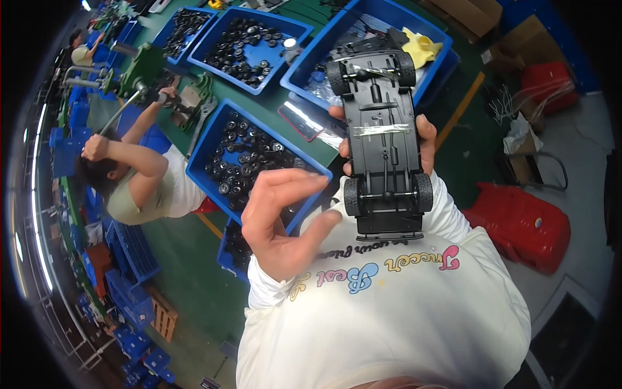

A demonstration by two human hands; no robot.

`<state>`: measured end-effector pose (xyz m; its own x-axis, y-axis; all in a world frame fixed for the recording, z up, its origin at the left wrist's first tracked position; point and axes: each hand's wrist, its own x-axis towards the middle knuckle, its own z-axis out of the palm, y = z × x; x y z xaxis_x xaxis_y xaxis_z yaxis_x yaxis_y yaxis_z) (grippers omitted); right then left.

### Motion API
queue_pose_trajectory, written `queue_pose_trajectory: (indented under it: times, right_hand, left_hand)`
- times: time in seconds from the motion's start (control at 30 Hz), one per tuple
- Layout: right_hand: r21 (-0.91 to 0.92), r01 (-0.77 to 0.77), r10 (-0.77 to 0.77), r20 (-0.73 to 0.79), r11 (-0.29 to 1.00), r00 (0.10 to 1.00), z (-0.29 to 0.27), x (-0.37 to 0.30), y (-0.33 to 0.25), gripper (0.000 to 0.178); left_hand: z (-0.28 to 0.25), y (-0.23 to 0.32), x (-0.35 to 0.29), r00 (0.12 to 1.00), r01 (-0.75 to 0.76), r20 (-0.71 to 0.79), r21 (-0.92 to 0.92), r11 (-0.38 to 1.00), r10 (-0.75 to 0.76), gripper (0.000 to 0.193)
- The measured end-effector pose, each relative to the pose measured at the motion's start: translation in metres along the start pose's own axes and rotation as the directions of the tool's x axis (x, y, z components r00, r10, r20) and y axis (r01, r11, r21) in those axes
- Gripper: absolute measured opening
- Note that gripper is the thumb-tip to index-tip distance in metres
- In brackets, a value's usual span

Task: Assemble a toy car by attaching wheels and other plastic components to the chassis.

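The black underside of a toy car chassis [383, 149] faces me, with treaded tyres at its corners and a strip of clear tape across the middle. My right hand [426, 139] grips it from behind, thumb along the right edge and fingertips showing at the left edge. Left of the lower left wheel [353, 196], my left hand [278, 220] is raised with thumb and forefinger curved apart. No object shows clearly between them.
Blue bins of small black wheel parts [240, 155] [243, 48] stand on the green bench. Another blue bin [295, 81] holds chassis parts and a yellow cloth [421, 47]. A phone [300, 121] lies nearby. At left, a co-worker [152, 175] pulls a press lever. A red stool [521, 227] stands right.
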<state>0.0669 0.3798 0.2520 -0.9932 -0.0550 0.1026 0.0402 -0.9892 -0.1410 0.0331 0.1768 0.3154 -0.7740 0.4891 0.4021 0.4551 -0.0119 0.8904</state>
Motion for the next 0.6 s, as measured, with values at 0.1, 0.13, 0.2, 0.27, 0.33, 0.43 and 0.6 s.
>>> queue_pose_trajectory:
  times: [0.1, 0.13, 0.2, 0.27, 0.33, 0.43, 0.6]
  right_hand:
    - [0.213, -0.071, 0.071, 0.010, 0.975, 0.997, -0.002, -0.005, 0.002, 0.100]
    - [0.179, -0.040, 0.034, 0.034, 0.983, 0.999, -0.003, -0.003, 0.003, 0.099]
    - [0.193, -0.027, 0.016, 0.056, 0.981, 0.998, -0.004, -0.001, 0.005, 0.099]
    - [0.183, -0.028, 0.019, 0.050, 0.983, 0.999, -0.004, -0.002, 0.005, 0.098]
    - [0.175, -0.033, 0.025, 0.047, 0.984, 0.999, -0.004, -0.004, 0.004, 0.098]
    - [0.173, -0.037, 0.027, 0.059, 0.984, 0.998, -0.003, -0.005, 0.003, 0.098]
    - [0.119, -0.049, 0.044, 0.045, 0.992, 0.998, -0.004, -0.005, 0.002, 0.097]
  left_hand:
    - [0.011, 0.003, 0.000, 0.997, 0.040, 0.072, -0.003, 0.999, -0.039, 0.052]
    - [0.014, 0.005, 0.001, 0.996, 0.043, 0.081, -0.010, 0.999, -0.042, 0.052]
    - [0.020, 0.008, 0.003, 0.991, 0.040, 0.129, 0.032, 0.999, -0.044, 0.056]
    - [0.022, 0.008, 0.002, 0.988, 0.047, 0.145, 0.040, 0.998, -0.053, 0.058]
    - [0.023, 0.007, 0.001, 0.986, 0.052, 0.155, 0.045, 0.998, -0.059, 0.057]
    - [0.023, 0.007, 0.001, 0.985, 0.054, 0.161, 0.039, 0.998, -0.059, 0.057]
    - [0.021, 0.005, 0.001, 0.984, 0.049, 0.171, 0.045, 0.998, -0.056, 0.055]
